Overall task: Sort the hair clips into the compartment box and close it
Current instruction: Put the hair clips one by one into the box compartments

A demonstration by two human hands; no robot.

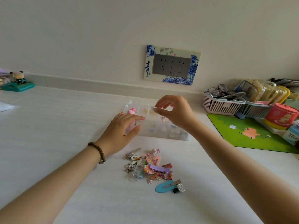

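On a white tabletop (pixel 48 126) against a pale wall, a person's left hand (pixel 123 131) is resting with straightened, spread fingers on the left end of a translucent compartment box (pixel 163 132), which is sitting open with small items showing in several sections. Above the box's back row, the right hand (pixel 175 111) is pinching a small clear clip (pixel 152 108) between thumb and forefinger, the other fingers curling loosely. Nearer the camera, a pile of hair clips (pixel 149 166) is lying just in front of the box, with a blue oval clip (pixel 162 187) at its near right edge. A wooden bead bracelet (pixel 99 153) is circling the left wrist. On the wall, a blue-and-white socket frame (pixel 172 65) is showing the large brush character 青; the smaller characters beside it are too small to read. Right of the box, a green mat (pixel 252 132), a pink basket (pixel 221 106) and a red tin (pixel 281 116) with illegible print are crowding that side. Bare tabletop is stretching wide to the left and across the foreground; the back edge is meeting the wall just behind the box.
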